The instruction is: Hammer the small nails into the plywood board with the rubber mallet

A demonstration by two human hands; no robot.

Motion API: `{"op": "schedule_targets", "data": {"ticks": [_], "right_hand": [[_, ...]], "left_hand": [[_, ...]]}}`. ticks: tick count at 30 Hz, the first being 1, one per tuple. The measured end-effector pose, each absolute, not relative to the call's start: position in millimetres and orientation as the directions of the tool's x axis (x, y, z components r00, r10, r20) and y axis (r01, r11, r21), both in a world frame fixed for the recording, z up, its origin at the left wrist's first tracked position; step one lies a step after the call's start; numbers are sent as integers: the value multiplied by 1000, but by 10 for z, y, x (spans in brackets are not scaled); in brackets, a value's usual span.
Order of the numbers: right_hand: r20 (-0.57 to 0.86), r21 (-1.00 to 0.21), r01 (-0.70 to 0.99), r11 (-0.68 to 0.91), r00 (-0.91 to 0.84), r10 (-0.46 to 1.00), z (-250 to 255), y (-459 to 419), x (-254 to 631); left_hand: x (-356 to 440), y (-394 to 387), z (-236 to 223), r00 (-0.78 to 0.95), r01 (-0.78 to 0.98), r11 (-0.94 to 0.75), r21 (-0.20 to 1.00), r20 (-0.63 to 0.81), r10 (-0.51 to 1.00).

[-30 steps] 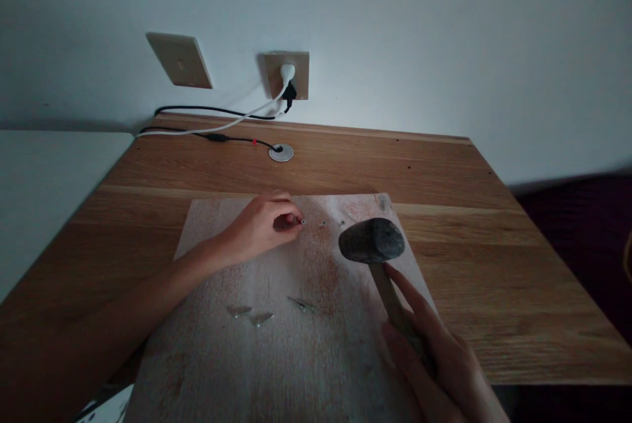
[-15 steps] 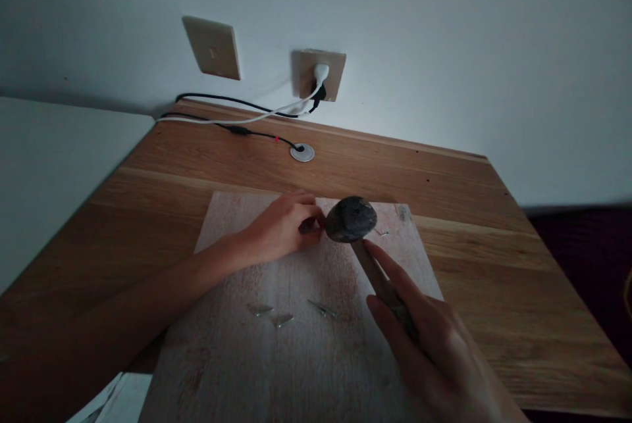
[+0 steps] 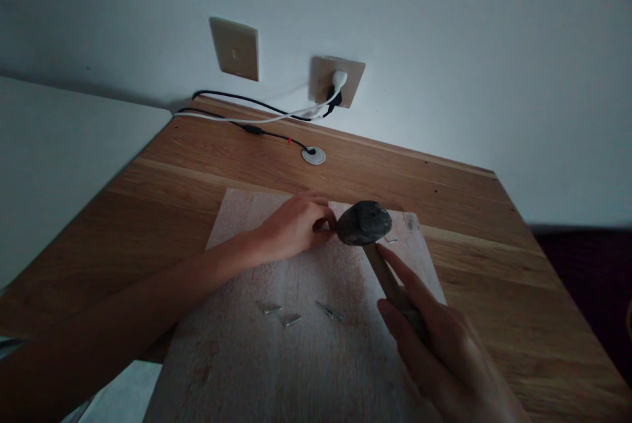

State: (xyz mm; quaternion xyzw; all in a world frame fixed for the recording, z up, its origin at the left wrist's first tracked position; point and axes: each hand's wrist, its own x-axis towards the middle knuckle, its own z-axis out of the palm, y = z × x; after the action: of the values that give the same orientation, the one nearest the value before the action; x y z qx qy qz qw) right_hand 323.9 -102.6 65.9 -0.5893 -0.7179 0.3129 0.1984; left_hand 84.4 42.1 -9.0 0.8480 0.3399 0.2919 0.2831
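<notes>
Two hands over board (image 3: 276, 370) on counter (image 3: 494, 298). Right hand (image 3: 454, 350): fingers wrapped round mallet (image 3: 364, 222). Left hand (image 3: 291, 229): fingers pinched beside mallet head; contents hidden, cannot tell. Nails (image 3: 293, 322) loose on board. Seems positioning step; any tap calls for careful aim.

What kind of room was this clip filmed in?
Probably a home room or small office: a wooden desk with a cable grommet stands against a pale wall with a power outlet.
</notes>
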Motion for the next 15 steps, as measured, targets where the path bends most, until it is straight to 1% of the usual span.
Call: {"op": "schedule_targets", "data": {"ticks": [3,9,12,15], "right_hand": [[-30,-696,705,139,-221,975,673,-1042,3236],[-138,-692,719,68,-224,965,684,-1057,3212],[-131,-681,728,71,-216,968,667,-1046,3203],[-87,-667,735,119,-236,968,666,-1037,3208]], "left_hand": [[844,418,-85,600,398,-600,694,299,742],[849,403,-51,598,431,-563,705,244,763],[855,400,-37,582,447,-554,702,242,776],[857,399,-41,573,447,-558,699,255,779]]}}
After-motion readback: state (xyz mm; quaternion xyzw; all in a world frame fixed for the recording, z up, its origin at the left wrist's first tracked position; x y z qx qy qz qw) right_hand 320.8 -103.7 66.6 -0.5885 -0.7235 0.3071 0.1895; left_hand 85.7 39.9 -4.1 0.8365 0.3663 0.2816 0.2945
